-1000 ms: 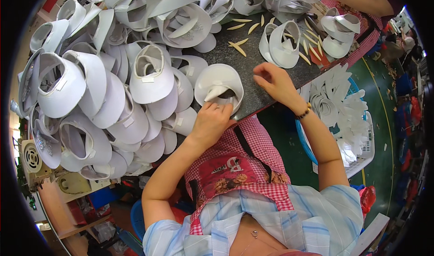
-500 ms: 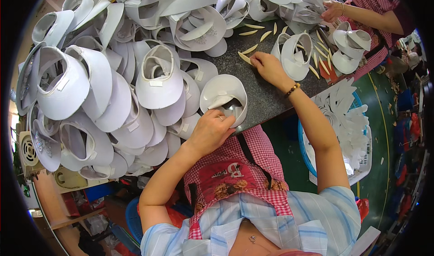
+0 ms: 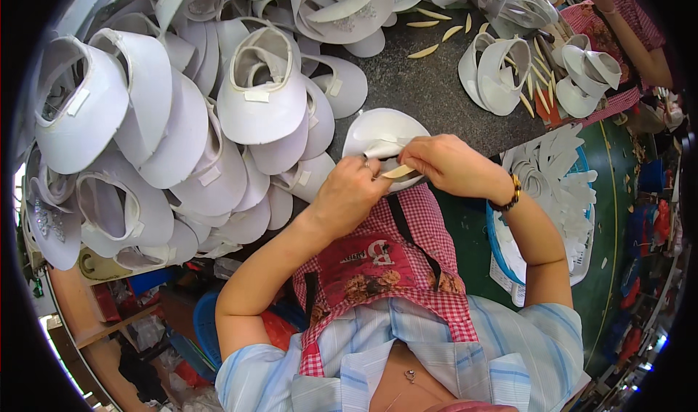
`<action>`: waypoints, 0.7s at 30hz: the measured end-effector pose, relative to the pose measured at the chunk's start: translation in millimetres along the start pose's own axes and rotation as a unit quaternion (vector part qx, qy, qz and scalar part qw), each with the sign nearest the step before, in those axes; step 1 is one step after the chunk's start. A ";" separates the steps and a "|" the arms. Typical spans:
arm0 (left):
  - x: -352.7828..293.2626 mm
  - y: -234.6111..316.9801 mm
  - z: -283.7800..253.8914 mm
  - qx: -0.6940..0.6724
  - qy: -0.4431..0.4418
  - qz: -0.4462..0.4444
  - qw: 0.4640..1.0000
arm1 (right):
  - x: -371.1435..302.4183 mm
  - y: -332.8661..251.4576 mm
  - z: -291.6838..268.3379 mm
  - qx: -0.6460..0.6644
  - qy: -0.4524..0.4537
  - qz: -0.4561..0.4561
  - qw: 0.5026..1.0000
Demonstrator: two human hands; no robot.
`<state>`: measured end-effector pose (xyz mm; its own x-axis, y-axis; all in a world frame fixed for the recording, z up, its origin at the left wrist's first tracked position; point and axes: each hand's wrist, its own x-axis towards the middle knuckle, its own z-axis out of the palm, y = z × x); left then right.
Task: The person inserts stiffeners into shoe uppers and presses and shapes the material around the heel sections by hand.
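A white sun visor [image 3: 366,130] is at the near edge of the dark table, its brim facing away from me. My left hand [image 3: 347,195] is closed on the visor's near left side. My right hand [image 3: 452,166] pinches a cream crescent-shaped strip [image 3: 398,172] against the band, close to the left fingertips. Part of the band is hidden behind my fingers. Several more cream strips [image 3: 423,51] lie loose on the table beyond the visor.
A big heap of white visors [image 3: 263,117] crowds the left and far side. Nested visors [image 3: 503,85] stand at the right, near more strips. Below right, a blue basket [image 3: 496,248] holds white offcuts. A co-worker's arm [image 3: 631,37] shows at far right.
My right hand has come from the loose strips on the table to the visor, bringing one cream strip. The visor, still in my left hand, has shifted and turned slightly.
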<state>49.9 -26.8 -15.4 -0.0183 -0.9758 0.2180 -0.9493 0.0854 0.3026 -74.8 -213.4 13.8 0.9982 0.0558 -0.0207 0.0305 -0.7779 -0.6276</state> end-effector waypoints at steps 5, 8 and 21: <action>-18.6 23.3 18.9 0.118 0.084 0.051 0.988 | -11.4 -20.9 11.9 0.137 0.078 0.096 0.983; -18.1 29.7 22.7 0.180 0.141 0.065 0.971 | -21.2 -33.4 12.5 0.125 0.077 0.063 0.987; -36.0 35.0 15.5 0.145 0.111 0.078 0.980 | -23.2 -46.8 55.3 -0.105 0.163 0.086 0.977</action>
<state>12.5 8.2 -27.1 -0.1312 -0.8853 0.4461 -0.9904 0.1373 -0.0190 -102.3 -143.7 0.6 0.9516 -0.2626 0.1598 -0.1626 -0.8712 -0.4632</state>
